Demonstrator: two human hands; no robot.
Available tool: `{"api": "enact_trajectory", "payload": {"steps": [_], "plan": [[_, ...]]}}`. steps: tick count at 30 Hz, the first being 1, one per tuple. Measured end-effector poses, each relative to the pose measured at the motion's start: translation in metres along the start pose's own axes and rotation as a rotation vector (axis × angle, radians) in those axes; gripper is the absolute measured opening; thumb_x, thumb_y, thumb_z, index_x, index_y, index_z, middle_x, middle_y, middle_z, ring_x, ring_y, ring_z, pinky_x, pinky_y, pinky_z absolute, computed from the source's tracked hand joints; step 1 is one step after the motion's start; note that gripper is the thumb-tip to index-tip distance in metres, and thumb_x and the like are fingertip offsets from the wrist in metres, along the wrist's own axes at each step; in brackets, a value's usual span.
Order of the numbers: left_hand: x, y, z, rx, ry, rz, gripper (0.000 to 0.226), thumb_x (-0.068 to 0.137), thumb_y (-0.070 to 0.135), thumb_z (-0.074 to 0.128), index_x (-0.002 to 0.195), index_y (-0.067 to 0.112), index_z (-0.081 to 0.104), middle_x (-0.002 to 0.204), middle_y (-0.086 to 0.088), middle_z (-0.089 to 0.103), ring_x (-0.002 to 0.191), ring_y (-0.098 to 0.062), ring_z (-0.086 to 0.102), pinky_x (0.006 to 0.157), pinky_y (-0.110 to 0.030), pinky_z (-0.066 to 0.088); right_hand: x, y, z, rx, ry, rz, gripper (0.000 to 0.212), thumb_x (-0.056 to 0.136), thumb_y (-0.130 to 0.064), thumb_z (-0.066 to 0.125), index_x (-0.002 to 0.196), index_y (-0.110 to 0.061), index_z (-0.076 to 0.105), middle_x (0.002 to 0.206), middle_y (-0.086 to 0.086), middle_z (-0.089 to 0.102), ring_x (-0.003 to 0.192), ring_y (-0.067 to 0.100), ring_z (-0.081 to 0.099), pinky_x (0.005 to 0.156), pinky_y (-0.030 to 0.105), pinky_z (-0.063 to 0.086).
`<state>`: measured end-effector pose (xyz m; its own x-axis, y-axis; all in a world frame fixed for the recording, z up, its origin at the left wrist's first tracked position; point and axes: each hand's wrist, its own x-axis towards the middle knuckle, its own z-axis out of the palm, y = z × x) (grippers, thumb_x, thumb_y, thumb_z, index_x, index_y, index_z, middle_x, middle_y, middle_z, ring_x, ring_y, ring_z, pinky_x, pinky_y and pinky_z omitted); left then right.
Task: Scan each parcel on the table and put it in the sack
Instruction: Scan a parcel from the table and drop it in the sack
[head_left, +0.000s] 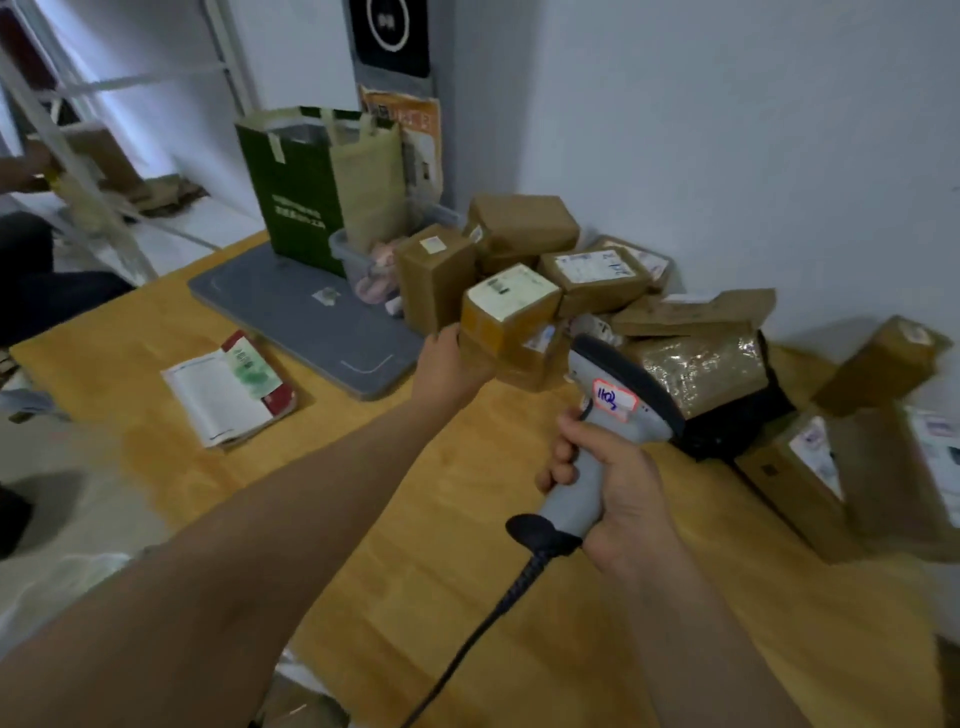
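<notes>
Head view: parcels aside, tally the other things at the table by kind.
Scanner: 1
Green bag: 1
Grey mat: 1
Booklet: 1
Clear tub: 1
Total: 5

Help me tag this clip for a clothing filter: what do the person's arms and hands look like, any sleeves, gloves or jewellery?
Both arms are bare as far as the frame shows, with no sleeves in view. The left hand and right hand are ungloved, with no watch, bracelet or ring visible.

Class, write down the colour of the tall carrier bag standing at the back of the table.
The carrier bag is dark green; the head view shows it.
</notes>
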<state>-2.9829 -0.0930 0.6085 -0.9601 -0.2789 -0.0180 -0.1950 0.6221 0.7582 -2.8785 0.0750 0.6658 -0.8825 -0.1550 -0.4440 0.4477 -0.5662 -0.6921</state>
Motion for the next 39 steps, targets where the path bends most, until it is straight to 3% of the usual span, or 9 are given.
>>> {"api": "enact_trajectory", "payload": {"steps": [5,8,16,26,28,30,33,36,39], "plan": [[0.072,0.022,0.031,0.116,-0.043,-0.082,0.114,0.068,0.040,0.083,0.154,0.012,0.012,0.155,-0.011,0.024,0.143,-0.030,0.025,0.116,-0.045,0.029,0.028,-0.006,-0.028,0.000,0.023,0.033,0.013,0.082,0.004,0.061,0.082,-0.009,0.059,0.050,0.006,0.048,0.035,0.013,0.039,0.040,0.024,0.041],[0.100,0.028,0.039,0.246,-0.037,-0.138,0.124,0.074,0.038,0.081,0.152,0.003,-0.008,0.160,-0.015,0.003,0.148,-0.031,0.004,0.120,-0.043,0.012,0.035,-0.005,-0.041,-0.014,0.061,0.024,0.014,0.081,0.005,0.063,0.092,-0.003,0.063,0.052,0.007,0.050,0.037,0.015,0.042,0.042,0.026,0.042],[0.092,0.016,0.031,0.236,0.026,-0.162,0.114,0.075,0.035,0.080,0.155,0.016,0.001,0.155,-0.019,0.017,0.144,-0.038,0.015,0.114,-0.050,0.022,0.047,-0.006,-0.062,-0.023,0.092,0.052,0.012,0.080,0.006,0.063,0.089,-0.002,0.062,0.051,0.009,0.051,0.036,0.015,0.042,0.040,0.026,0.043],[-0.142,-0.082,0.016,0.235,-0.245,-0.329,0.129,0.063,0.049,0.085,0.154,0.019,-0.002,0.142,-0.013,0.022,0.134,-0.031,0.022,0.113,-0.043,0.025,0.034,0.045,-0.090,-0.055,0.167,0.257,0.012,0.080,0.000,0.069,0.090,-0.002,0.064,0.071,0.019,0.067,0.052,0.022,0.058,0.053,0.032,0.054],[-0.171,-0.088,0.009,0.177,-0.309,-0.348,0.122,0.057,0.070,0.077,0.153,0.024,0.016,0.135,-0.008,0.026,0.132,-0.028,0.027,0.113,-0.040,0.030,0.028,0.062,-0.094,-0.121,0.172,0.300,0.016,0.079,-0.007,0.073,0.093,-0.004,0.065,0.084,0.020,0.069,0.072,0.029,0.066,0.069,0.040,0.057],[-0.180,-0.094,0.004,-0.020,-0.205,-0.417,0.092,0.064,0.080,0.063,0.139,0.028,0.046,0.130,-0.006,0.034,0.129,-0.027,0.036,0.109,-0.041,0.037,0.020,0.077,-0.093,-0.231,0.192,0.342,0.028,0.076,-0.015,0.077,0.099,-0.006,0.065,0.090,0.017,0.067,0.084,0.031,0.065,0.075,0.043,0.055],[-0.173,-0.096,0.004,-0.331,-0.195,-0.623,0.055,0.084,0.058,0.061,0.127,0.022,0.059,0.130,-0.008,0.050,0.118,-0.026,0.050,0.100,-0.038,0.043,0.005,0.095,-0.085,-0.304,0.194,0.380,0.036,0.073,-0.019,0.080,0.103,-0.007,0.064,0.093,0.015,0.066,0.082,0.030,0.063,0.073,0.045,0.053],[-0.181,-0.092,0.004,-0.498,-0.273,-0.643,0.025,0.088,0.030,0.067,0.107,0.017,0.058,0.115,-0.009,0.062,0.097,-0.022,0.059,0.079,-0.034,0.049,-0.008,0.107,-0.077,-0.316,0.182,0.323,0.038,0.072,-0.017,0.081,0.105,-0.008,0.065,0.102,0.016,0.069,0.086,0.033,0.065,0.068,0.043,0.053],[-0.195,-0.096,-0.013,-0.667,-0.347,-0.629,0.036,0.069,0.018,0.081,0.089,0.017,0.051,0.105,-0.012,0.065,0.092,-0.027,0.062,0.078,-0.038,0.050,-0.017,0.106,-0.072,-0.297,0.130,0.251,0.030,0.075,-0.013,0.078,0.103,-0.008,0.067,0.096,0.014,0.071,0.083,0.032,0.067,0.066,0.041,0.054]]}}
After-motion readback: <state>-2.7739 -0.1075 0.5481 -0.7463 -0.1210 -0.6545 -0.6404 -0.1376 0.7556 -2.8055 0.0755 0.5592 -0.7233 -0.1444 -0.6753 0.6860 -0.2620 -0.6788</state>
